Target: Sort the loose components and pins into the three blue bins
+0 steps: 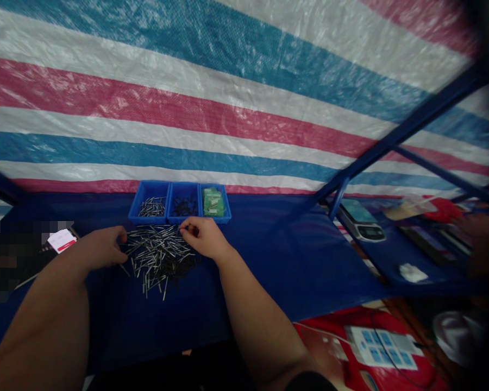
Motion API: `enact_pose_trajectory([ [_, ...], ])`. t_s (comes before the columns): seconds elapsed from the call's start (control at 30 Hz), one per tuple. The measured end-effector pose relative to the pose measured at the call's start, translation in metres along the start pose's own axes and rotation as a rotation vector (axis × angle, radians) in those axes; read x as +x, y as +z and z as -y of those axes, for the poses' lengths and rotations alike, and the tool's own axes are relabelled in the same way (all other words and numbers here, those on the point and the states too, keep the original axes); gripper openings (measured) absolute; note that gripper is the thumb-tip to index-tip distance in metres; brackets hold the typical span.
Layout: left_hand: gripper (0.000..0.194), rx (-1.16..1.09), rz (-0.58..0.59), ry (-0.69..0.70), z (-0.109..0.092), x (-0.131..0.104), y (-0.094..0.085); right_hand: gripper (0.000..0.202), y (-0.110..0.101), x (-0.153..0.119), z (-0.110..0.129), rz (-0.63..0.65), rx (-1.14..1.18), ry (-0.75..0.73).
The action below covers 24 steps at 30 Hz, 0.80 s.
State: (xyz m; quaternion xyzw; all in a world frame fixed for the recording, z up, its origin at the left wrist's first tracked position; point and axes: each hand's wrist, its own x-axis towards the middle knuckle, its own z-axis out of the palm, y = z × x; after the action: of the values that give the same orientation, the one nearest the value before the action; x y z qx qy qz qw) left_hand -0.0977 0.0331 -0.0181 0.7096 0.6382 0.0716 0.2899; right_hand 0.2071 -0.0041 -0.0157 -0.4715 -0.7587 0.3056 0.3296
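Observation:
A loose pile of thin silvery metal rods lies on the blue table, with darker pieces mixed in along its lower right. At the pile's left edge is my left hand, its thumb and fingers apart around the rod ends. My right hand is at the upper right of the pile with thumb and fingertips pinched together; whatever is between them is too small to make out. Just behind the pile stand three blue bins: the left bin has similar rods, the middle bin dark small pieces, the right bin green packets.
A striped plastic sheet hangs behind the blue table. A phone lies at left. Beyond a blue metal frame at right are a digital scale, a white crumpled piece and another person's blurred hand.

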Motion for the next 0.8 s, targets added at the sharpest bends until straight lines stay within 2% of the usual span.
enact_pose_trajectory([
  [0.1,0.023,0.104,0.116,-0.04,-0.008,0.001,-0.003,0.01,0.0,0.0,0.0,-0.001,0.001,-0.007],
  [0.3,0.024,0.048,0.144,0.036,-0.01,0.0,-0.006,0.011,0.0,0.0,0.0,0.003,-0.009,0.002],
  [0.37,0.022,-0.041,0.161,0.096,-0.009,-0.002,-0.009,0.011,0.0,0.0,0.0,0.004,-0.006,0.0],
  [0.53,0.019,-0.45,0.24,0.211,-0.009,-0.002,-0.015,0.011,0.0,0.0,0.0,0.013,-0.006,0.002],
  [0.6,0.023,-0.603,0.193,0.224,-0.011,0.002,-0.015,0.01,0.0,0.001,0.0,0.011,-0.001,-0.005],
  [0.67,0.027,-0.756,0.074,0.218,-0.017,0.007,-0.011,0.01,0.001,0.001,0.0,0.006,0.003,-0.01],
  [0.8,0.039,-1.06,-0.309,0.092,-0.034,0.018,0.001,0.009,0.002,0.001,0.001,0.007,0.007,-0.024],
])
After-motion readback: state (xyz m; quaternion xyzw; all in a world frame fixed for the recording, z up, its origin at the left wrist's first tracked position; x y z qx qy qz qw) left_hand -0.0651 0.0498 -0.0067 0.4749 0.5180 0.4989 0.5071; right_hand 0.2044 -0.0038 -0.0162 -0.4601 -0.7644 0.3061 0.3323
